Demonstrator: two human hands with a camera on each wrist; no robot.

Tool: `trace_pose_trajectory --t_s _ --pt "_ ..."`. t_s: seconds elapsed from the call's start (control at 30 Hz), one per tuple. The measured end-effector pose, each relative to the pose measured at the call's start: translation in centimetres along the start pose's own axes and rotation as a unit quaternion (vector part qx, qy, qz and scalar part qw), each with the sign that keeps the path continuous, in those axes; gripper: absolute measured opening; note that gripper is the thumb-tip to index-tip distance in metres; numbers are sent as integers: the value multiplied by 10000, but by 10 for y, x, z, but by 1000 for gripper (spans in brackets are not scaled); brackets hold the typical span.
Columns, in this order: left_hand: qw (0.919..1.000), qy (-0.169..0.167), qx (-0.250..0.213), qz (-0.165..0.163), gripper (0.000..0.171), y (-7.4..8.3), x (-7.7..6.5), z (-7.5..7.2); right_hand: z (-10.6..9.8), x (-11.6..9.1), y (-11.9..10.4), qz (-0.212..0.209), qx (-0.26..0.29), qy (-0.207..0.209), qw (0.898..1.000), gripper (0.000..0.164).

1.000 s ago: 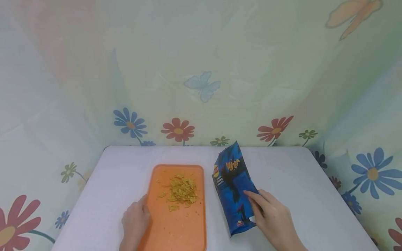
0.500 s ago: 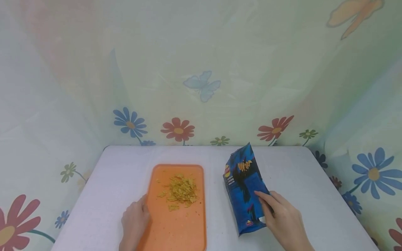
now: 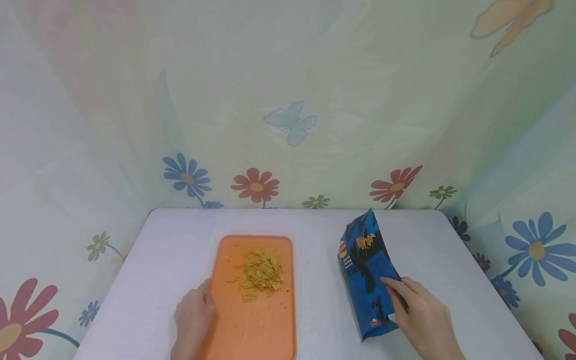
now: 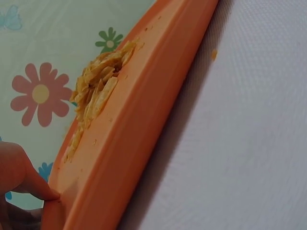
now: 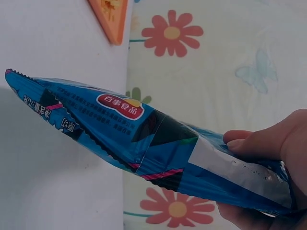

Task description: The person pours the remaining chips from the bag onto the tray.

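Observation:
My left hand (image 3: 193,316) pinches the left edge of an orange tray (image 3: 263,332), thumb on top in the left wrist view. A pile of broken yellow potato chips (image 3: 262,272) lies on the tray, with scattered crumbs around it. To the right, my right hand (image 3: 425,317) holds a blue chip bag (image 3: 366,280) by its right side. In the right wrist view the bag (image 5: 110,115) shows its printed bottom end and a white strip, and the thumb (image 5: 244,143) lies along one face. What is inside the bag is hidden.
A white-covered table (image 3: 317,280) lies under everything. Behind it and at both sides hangs a curtain (image 3: 342,125) printed with flowers and butterflies. A small crumb (image 4: 214,55) rests on the cloth beside the tray.
My right hand has carried the chip bag to the right, away from the tray. The left hand, the tray and the chips have stayed in place.

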State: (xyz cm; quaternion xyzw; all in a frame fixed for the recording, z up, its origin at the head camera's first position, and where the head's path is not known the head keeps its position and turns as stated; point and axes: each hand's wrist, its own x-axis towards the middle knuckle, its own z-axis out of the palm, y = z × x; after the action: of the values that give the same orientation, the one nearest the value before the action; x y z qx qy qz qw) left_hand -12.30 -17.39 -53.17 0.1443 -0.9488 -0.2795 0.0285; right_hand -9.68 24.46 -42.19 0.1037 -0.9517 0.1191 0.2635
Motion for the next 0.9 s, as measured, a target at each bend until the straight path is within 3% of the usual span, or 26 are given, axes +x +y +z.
trace_pose_trajectory --t_s 0.53,0.9 --pt "9999 34 120 34 42 -1 -1 1 -14 -2 34 -438 -402 160 9981 31" --pt "9998 -60 184 -34 42 -1 2 2 -14 -7 48 -348 -645 244 9970 28"
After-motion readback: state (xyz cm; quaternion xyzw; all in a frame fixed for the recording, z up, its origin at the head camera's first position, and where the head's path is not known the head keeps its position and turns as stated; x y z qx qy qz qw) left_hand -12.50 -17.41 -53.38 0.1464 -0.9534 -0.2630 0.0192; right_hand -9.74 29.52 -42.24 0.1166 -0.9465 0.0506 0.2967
